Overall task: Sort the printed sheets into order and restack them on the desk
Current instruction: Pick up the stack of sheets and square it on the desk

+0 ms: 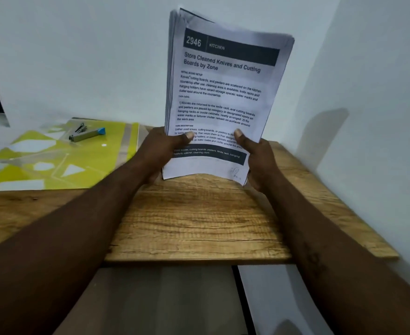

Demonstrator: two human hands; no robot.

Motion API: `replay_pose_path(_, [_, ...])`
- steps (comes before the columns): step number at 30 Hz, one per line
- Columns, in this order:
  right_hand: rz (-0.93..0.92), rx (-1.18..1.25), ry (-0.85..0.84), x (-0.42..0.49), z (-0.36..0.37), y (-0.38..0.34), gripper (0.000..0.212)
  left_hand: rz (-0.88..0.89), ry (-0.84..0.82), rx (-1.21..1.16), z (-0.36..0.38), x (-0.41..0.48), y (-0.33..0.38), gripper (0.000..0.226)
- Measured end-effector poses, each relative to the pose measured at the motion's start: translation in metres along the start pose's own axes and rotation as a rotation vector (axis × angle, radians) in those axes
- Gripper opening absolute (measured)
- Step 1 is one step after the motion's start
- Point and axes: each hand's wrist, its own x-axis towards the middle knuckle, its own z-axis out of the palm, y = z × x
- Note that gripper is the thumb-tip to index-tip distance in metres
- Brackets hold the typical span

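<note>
Reaching forward side by side, left grip (pixel 166 151) and right grip (pixel 257 155) pinch the sheets (pixel 221 93) low, thumbs in front.

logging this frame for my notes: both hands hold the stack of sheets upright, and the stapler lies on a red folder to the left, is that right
Not quite. The head view shows the folder under the stapler is yellow, not red. The rest stands: left hand and right hand hold the stack of sheets upright.

white sheets (pixel 219 93) black-banded, yellow folder (pixel 61 160), woodgrain desk (pixel 194 221)
</note>
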Motion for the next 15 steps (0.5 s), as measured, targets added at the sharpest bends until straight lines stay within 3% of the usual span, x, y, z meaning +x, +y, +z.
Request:
replay_pose_path(6, [0.032,0.004,-0.036,-0.0031,0.0006,0.0091,0.017,-0.017,0.004,0.059,0.0015,-0.0036,-0.0064,0.032])
replay_pose_path(10, [0.001,0.028,-0.027,-0.0029,0.0025,0.0072,0.021,0.015,0.070,0.136,0.0038,-0.0059,-0.0012,0.054])
replay_pose_path(15, [-0.086,-0.006,-0.022,-0.0027,0.0050,0.0046,0.024,0.050,0.045,0.132,0.0041,-0.0071,0.0017,0.062])
